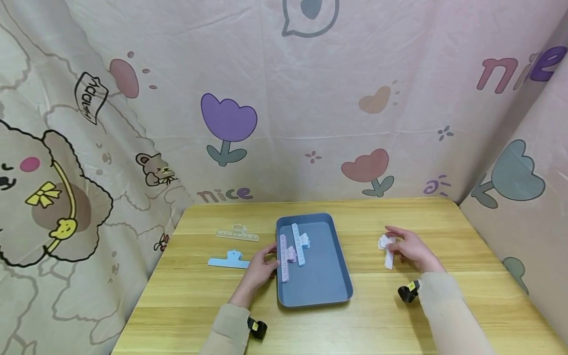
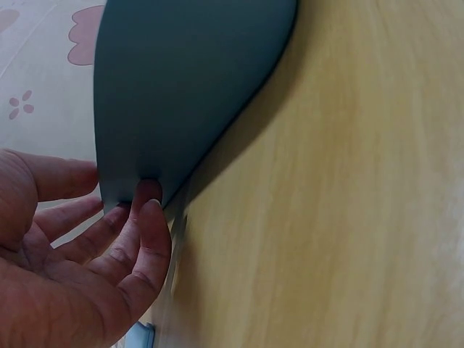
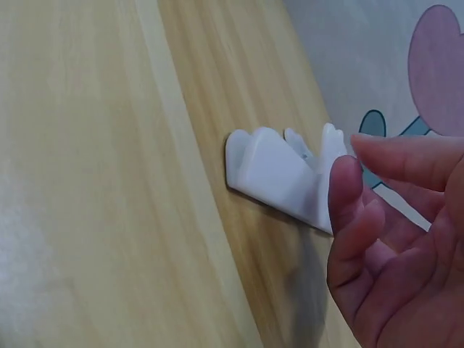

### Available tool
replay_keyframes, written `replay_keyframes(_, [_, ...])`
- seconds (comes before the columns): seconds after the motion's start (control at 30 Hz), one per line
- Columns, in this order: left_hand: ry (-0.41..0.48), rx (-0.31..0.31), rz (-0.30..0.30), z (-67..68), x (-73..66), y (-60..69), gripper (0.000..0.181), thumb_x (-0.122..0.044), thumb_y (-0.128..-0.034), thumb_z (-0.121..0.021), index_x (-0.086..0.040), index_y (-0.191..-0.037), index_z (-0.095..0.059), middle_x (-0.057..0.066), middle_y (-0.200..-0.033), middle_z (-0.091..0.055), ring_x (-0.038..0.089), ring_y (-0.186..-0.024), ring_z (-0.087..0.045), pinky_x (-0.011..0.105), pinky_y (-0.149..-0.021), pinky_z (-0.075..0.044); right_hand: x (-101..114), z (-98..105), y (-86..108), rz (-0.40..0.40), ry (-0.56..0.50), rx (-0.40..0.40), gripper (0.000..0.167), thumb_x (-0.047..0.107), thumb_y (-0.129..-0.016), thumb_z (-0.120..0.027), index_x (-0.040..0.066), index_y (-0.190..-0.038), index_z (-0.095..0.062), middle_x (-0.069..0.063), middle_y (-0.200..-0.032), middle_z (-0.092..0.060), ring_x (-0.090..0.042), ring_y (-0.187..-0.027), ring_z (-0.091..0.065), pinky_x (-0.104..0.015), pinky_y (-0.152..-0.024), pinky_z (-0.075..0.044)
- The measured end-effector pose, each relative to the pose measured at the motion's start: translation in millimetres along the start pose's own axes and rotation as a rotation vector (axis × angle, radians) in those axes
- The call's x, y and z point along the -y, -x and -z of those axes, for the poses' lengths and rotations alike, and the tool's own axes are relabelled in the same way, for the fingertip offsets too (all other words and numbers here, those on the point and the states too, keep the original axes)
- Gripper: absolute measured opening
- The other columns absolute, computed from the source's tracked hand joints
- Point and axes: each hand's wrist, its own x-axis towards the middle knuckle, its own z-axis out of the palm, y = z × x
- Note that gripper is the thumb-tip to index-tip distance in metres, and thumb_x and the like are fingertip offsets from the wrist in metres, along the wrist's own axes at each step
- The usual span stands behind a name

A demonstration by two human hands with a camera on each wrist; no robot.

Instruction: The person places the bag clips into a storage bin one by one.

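Observation:
My left hand holds the left wall of a blue-grey tray; in the left wrist view several fingertips lie on the outside of the tray wall. Inside the tray, a pink ruler clip lies along the left wall, beside a light blue one. My right hand is over a white clip on the table, thumb and fingers spread around its handle. The right wrist view shows the white clip resting on the wood beside my fingertips; contact is unclear.
Left of the tray lie a clear ruler clip and a blue clip, whose right end is near my left hand. A patterned curtain hangs behind the wooden table and along both sides.

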Motion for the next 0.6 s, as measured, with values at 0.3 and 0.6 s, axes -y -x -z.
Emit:
replay_keyframes(0.3, [0.011, 0.005, -0.009, 0.3, 1.4, -1.1, 0.057, 0.005, -0.0941, -0.054, -0.002, -0.149, -0.039, 0.023, -0.138, -0.045, 0.025, -0.087, -0.066, 0.038, -0.068, -0.054, 2.9, -5.2, -2.5, 0.014, 0.08, -0.028, 0.065, -0.005, -0.081, -0.069, -0.004, -0.142, -0.045, -0.028, -0.127, -0.048, -0.025, -0.079, -0.051, -0.03, -0.056, -0.045])
replay_keyframes(0.6, [0.003, 0.005, -0.005, -0.3, 2.5, -2.0, 0.057, 0.005, -0.0944, -0.054, -0.001, -0.149, -0.039, 0.023, -0.138, -0.046, 0.022, -0.083, -0.066, 0.038, -0.067, -0.054, 2.6, -6.4, -2.8, 0.046, 0.148, -0.039, 0.055, -0.009, -0.078, -0.071, -0.012, -0.129, -0.052, -0.018, -0.099, -0.057, -0.026, -0.083, -0.055, -0.031, -0.066, -0.053])
